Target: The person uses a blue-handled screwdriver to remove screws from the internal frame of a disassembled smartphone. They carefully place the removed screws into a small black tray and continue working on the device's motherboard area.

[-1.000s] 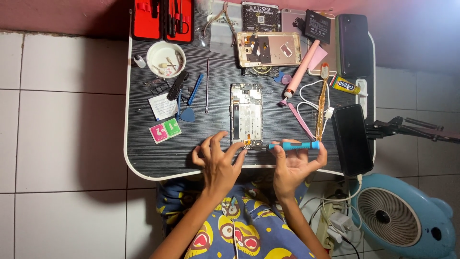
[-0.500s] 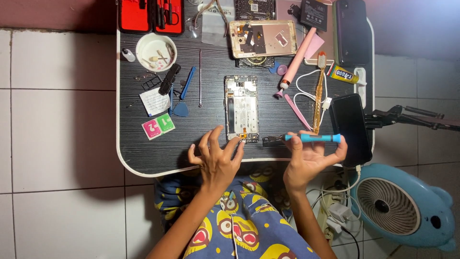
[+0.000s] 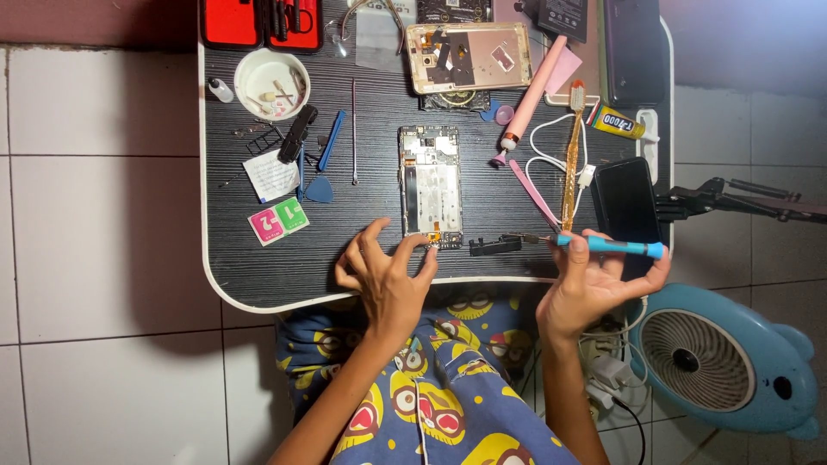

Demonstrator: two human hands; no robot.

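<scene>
An opened phone frame [image 3: 430, 185] lies upright in the middle of the dark lap table [image 3: 258, 267]. My left hand [image 3: 385, 271] rests at the table's front edge, fingers spread, fingertips touching the phone's bottom end. My right hand [image 3: 594, 284] holds a blue screwdriver [image 3: 607, 246] level, its metal tip pointing left toward a small black part [image 3: 494, 246] lying just right of the phone's bottom. A dark phone [image 3: 624, 202] lies right behind that hand.
A white dish [image 3: 271, 79] of small parts, a red tool case [image 3: 258, 21], blue pry tools [image 3: 326, 155], a pink phone back [image 3: 469, 56], a pink tool [image 3: 527, 99], a toothbrush [image 3: 571, 146] and a glue tube [image 3: 616, 120] cover the table. A blue fan [image 3: 724, 362] stands at the lower right.
My right hand has carried the blue screwdriver rightward, away from the phone's bottom end. My left hand's fingers stay at the phone's lower edge. The camera view has shifted.
</scene>
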